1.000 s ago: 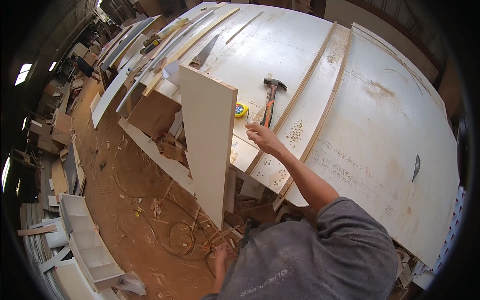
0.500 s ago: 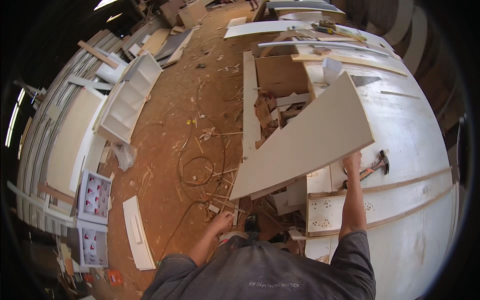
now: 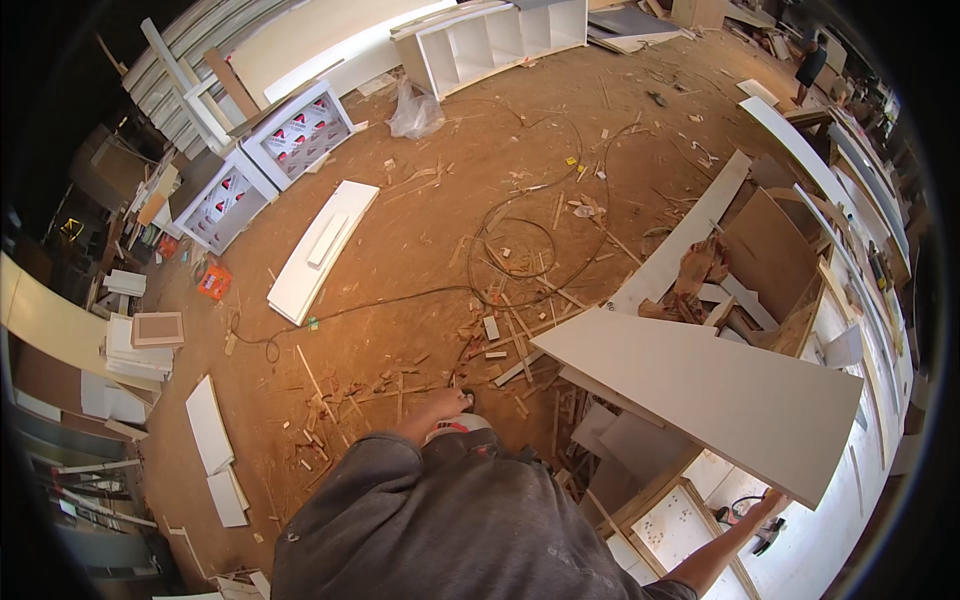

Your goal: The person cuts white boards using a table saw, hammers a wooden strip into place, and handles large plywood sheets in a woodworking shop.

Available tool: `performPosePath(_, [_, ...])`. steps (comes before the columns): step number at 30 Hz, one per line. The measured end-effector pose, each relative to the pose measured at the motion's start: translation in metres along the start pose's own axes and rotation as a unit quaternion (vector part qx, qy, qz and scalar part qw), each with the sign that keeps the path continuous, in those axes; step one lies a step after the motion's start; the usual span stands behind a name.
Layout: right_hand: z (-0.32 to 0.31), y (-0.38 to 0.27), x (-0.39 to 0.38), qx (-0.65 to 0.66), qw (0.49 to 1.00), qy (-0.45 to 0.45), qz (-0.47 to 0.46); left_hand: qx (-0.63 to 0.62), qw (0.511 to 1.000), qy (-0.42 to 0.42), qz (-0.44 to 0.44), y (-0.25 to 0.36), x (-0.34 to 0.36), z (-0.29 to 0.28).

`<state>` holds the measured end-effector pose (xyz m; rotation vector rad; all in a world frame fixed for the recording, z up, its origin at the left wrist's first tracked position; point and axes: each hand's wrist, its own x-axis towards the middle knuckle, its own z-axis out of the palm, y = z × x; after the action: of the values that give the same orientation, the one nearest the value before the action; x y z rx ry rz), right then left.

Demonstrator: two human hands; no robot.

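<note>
A large white wedge-shaped panel (image 3: 710,390) lies tilted to my right, with its narrow end toward the floor litter. My right hand (image 3: 770,503) is closed on the panel's near edge; part of the fingers is hidden behind the board. Below that hand a claw hammer (image 3: 768,538) with an orange and black handle rests on the white worktop (image 3: 820,540). In front of my body, my left hand (image 3: 442,404) is low with its fingers curled. Something small and dark shows at its fingertips, too unclear to name.
A cable (image 3: 470,275) lies coiled on the brown floor among wood scraps. White boards (image 3: 290,285) lie on the floor at the left. Two boxy white frames (image 3: 300,135) and a compartmented white cabinet (image 3: 465,50) stand farther off. A distant person (image 3: 811,65) is at the upper right.
My view has turned left, so the panel and worktop now sit lower right. My right hand keeps its hold on the panel. More floor at the left has come into view.
</note>
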<state>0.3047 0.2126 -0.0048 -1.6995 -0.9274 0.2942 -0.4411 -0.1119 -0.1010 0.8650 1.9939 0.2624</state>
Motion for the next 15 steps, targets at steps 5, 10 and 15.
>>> performPosePath(5, [-0.05,-0.045,-0.012,0.268,0.955,0.065,0.111,-0.017,1.0,-0.007,0.009,0.0,0.007,-0.035])
performPosePath(10, [-0.069,-0.095,-0.114,0.476,0.875,0.071,-0.041,-0.072,0.996,-0.03,0.029,-0.046,0.039,-0.085])
performPosePath(15, [0.004,-0.211,-0.253,0.323,0.943,-0.064,-0.045,-0.079,0.997,0.002,0.002,-0.104,0.077,-0.166])
